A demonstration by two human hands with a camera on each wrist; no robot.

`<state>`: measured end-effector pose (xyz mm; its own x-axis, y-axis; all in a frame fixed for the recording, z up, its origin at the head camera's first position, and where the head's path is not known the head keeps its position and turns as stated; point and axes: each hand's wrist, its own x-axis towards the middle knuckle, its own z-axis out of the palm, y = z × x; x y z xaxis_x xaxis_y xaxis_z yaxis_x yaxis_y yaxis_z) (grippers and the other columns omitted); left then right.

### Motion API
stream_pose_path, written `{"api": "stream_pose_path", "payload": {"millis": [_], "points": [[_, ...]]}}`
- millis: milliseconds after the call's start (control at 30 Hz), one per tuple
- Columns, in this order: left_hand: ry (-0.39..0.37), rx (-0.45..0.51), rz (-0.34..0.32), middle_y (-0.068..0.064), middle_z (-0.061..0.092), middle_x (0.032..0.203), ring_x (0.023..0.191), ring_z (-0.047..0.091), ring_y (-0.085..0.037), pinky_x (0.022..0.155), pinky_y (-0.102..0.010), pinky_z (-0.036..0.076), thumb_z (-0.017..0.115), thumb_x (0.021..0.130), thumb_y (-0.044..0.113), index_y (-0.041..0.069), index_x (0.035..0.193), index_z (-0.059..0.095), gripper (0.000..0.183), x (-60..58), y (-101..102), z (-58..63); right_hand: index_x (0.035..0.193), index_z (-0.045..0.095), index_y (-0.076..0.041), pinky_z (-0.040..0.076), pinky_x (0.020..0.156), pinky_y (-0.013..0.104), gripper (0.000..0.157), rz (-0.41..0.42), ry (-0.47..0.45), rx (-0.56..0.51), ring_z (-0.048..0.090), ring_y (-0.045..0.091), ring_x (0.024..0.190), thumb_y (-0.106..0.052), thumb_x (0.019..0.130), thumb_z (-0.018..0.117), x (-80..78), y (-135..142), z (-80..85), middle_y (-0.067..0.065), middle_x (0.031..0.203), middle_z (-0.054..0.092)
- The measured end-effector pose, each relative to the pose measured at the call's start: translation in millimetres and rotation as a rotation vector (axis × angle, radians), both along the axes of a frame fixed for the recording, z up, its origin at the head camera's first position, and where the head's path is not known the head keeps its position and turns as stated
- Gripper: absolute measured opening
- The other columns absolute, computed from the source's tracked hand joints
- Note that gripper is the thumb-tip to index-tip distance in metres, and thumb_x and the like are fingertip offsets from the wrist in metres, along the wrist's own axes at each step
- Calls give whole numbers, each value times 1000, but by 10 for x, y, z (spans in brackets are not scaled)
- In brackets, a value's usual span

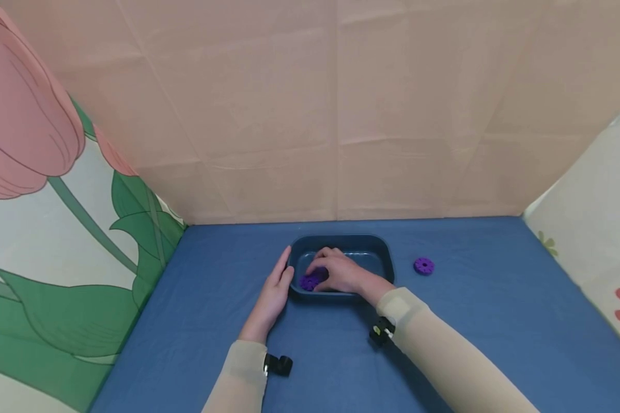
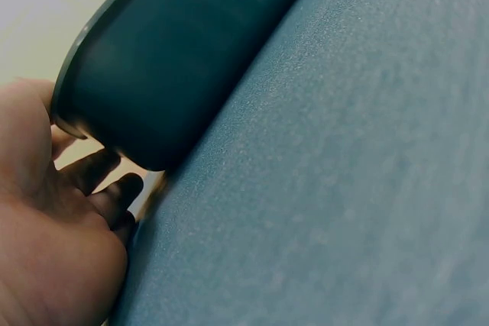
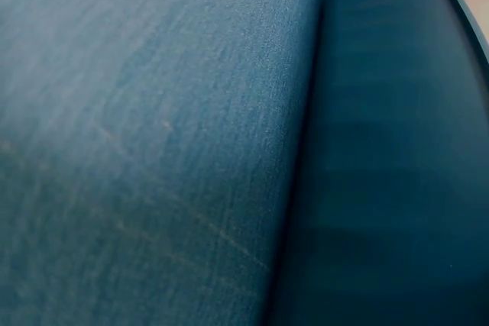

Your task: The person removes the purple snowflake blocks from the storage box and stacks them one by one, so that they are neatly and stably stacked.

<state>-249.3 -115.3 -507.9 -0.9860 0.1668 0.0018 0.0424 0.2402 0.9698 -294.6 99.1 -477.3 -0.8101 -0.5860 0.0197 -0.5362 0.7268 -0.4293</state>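
A dark blue rectangular tray (image 1: 377,252) stands on the blue-covered table. My left hand (image 1: 274,295) lies along the tray's left end in the head view, fingers extended and touching its outside; the left wrist view shows the hand (image 2: 53,211) against the tray's corner (image 2: 153,74). Inside the tray, at its left front corner, my right hand (image 1: 341,272) reaches down with bent fingers and thumb around a purple notched disc (image 1: 309,282). The fingers partly cover the purple, so I cannot tell whether more than one disc is there. The right wrist view shows mostly the tray's outer wall (image 3: 397,150).
Another purple notched disc (image 1: 424,265) with small holes lies on the table, right of the tray. A pinkish-beige cloth wall (image 1: 336,143) rises behind the table. Flower-printed panels stand at the left (image 1: 82,321) and right (image 1: 589,229).
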Motion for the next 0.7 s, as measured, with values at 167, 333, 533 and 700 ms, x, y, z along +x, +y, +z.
{"api": "stream_pose_path", "payload": {"millis": [167,333,533,700], "points": [[-10,3,1,27,19,154,145,13,-9,115,-53,15,39,105,44,59,145,22,46,1,1,0,116,71,-31,43,97,44,42,-2,-4,8,44,24,118,-39,77,83,0,-4,13,2,129,52],[-13,-2,-1,29,19,153,144,13,-8,115,-53,15,39,104,45,59,145,21,47,-5,-4,-3,113,72,-29,43,96,43,38,7,11,15,45,24,116,-39,78,82,0,-6,25,2,128,53],[-6,-4,4,28,19,153,145,13,-8,115,-53,15,39,105,44,59,145,22,46,-1,-5,-2,111,73,-27,44,94,41,37,8,44,19,47,22,112,-42,79,81,2,-15,23,1,123,55],[7,-1,-1,27,19,154,145,14,-9,115,-52,15,39,105,43,56,147,22,47,7,3,0,111,73,-25,45,93,39,37,-10,42,-26,50,18,107,-44,80,79,24,4,49,-2,118,59]]}}
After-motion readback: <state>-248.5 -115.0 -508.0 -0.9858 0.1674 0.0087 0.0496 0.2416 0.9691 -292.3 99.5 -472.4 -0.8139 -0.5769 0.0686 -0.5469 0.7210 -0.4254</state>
